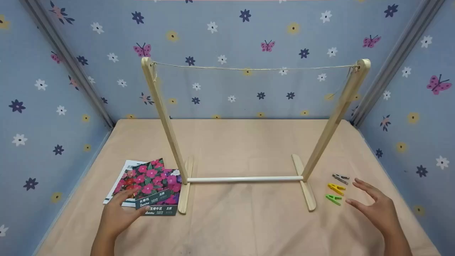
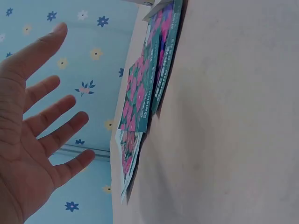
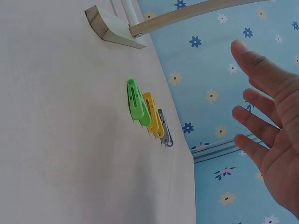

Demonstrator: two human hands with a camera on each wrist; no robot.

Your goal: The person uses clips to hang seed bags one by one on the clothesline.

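My left hand [image 1: 120, 213] hovers over the near-left part of a pile of flower seed packets [image 1: 151, 181], fingers spread and holding nothing. The left wrist view shows a gap between that hand [image 2: 32, 126] and the packets [image 2: 138, 93], which overlap one another. On the other side my right hand [image 1: 376, 206] is held with thumb and fingers apart, just right of three clothespins: a green one [image 1: 333, 199], a yellow one [image 1: 336, 189] and a grey one [image 1: 340, 178]. In the right wrist view nothing lies in the right hand [image 3: 275, 121].
Between the hands stands a wooden frame with a left post [image 1: 165, 121], a right post [image 1: 334, 124] and a white bottom rod [image 1: 245, 179]. A thin string [image 1: 249, 68] spans the post tops. Flower-patterned blue walls [image 1: 227, 42] surround the peach-coloured tabletop [image 1: 241, 220].
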